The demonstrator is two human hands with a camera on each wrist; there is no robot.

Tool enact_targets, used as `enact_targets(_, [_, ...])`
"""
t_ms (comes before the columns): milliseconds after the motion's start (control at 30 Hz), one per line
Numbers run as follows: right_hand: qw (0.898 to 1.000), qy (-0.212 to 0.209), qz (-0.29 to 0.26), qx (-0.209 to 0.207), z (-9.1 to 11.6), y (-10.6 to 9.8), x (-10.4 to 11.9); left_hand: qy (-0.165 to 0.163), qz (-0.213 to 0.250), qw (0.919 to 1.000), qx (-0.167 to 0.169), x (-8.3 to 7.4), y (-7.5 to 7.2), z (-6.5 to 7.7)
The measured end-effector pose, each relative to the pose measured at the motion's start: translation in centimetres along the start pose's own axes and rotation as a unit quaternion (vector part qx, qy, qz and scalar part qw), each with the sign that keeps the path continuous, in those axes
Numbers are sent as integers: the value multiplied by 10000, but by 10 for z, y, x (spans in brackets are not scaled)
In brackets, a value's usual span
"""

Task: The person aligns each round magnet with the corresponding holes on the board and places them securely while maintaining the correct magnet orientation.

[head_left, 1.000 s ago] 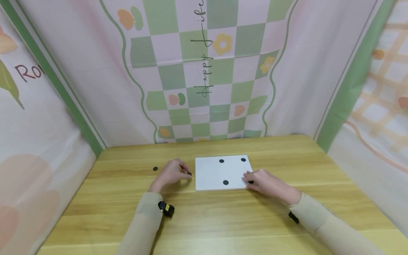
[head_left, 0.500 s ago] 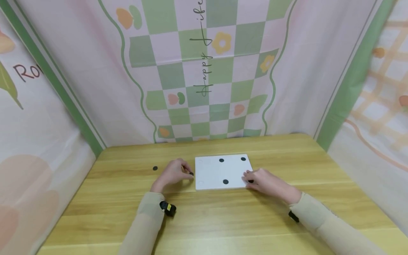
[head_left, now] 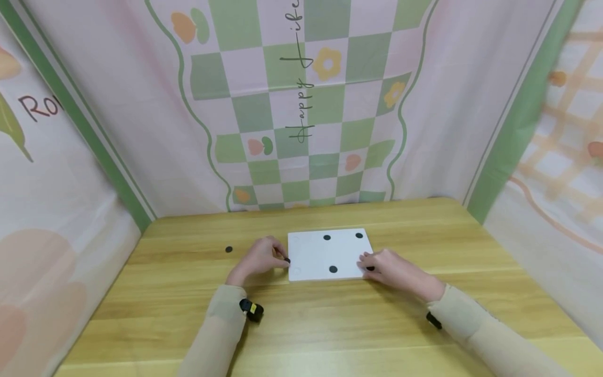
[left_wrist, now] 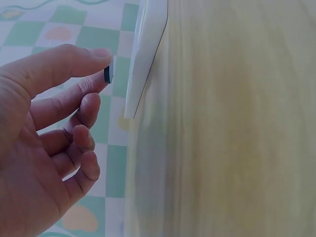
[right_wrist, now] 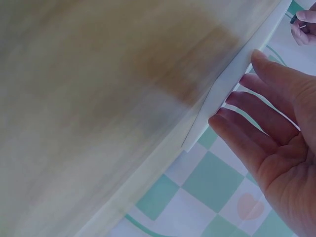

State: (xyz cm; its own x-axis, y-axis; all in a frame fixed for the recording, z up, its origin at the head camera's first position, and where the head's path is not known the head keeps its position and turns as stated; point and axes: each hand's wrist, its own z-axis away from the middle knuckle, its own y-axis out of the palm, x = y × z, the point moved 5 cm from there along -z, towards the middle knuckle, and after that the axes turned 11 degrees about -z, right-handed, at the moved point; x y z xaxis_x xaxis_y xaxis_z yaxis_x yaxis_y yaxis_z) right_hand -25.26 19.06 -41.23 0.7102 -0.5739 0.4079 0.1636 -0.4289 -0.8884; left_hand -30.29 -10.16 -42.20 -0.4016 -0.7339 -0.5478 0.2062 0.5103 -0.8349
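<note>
A thin white rectangular board (head_left: 311, 254) lies flat on the wooden table, bearing black round discs: one at back middle (head_left: 327, 237), one at back right (head_left: 359, 235), one at front middle (head_left: 333, 269). Faint round marks show on its left side. Between thumb and forefinger, my left hand (head_left: 261, 256) pinches a small black disc (left_wrist: 107, 73), pale on one face, at the board's left edge and above its surface. My right hand (head_left: 388, 268) rests on the board's front right corner, fingers nearly straight; another black disc (head_left: 370, 268) shows partly beneath it.
One loose black disc (head_left: 229, 249) lies on the table (head_left: 301, 330) left of the left hand. Behind the table's far edge hangs a green and white checked cloth (head_left: 325, 104), with more cloth at both sides.
My left hand has moved slightly right with its pinched disc, reaching the board's left edge. The right hand and the board have stayed in place.
</note>
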Motion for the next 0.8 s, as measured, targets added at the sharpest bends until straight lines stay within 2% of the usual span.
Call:
enact_targets(333, [10000,0,-33,6,-1,0,-1,-96,-97,9998,112,-4,2,-2])
enact_targets(600, [10000,9,-69,12,0,0,-1,170,-65,9996,203,-9,7,-4])
enact_targets(800, [10000,18,-39,20,0,0,0,169,-32,9995,277,-12,9,-3])
